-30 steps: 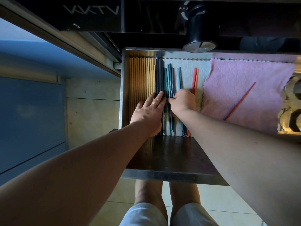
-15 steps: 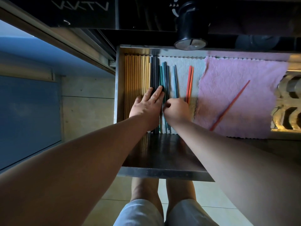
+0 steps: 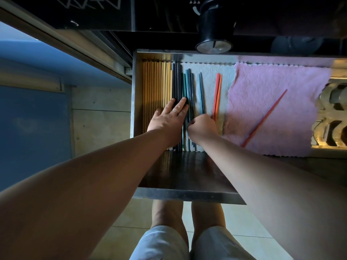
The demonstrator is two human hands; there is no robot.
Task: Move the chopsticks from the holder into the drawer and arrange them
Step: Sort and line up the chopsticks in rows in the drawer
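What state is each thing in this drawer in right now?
Drawer, pulled open.
Wooden chopsticks, lined up at left.
Left hand, flat, pressing dark chopsticks.
Right hand, curled, pinching teal chopsticks.
Orange pair, lying side by side.
Red chopstick, lying slanted on pink cloth.

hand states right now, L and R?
Left hand: open, fingers flat on the dark chopsticks.
Right hand: closed, pinching the teal chopsticks.
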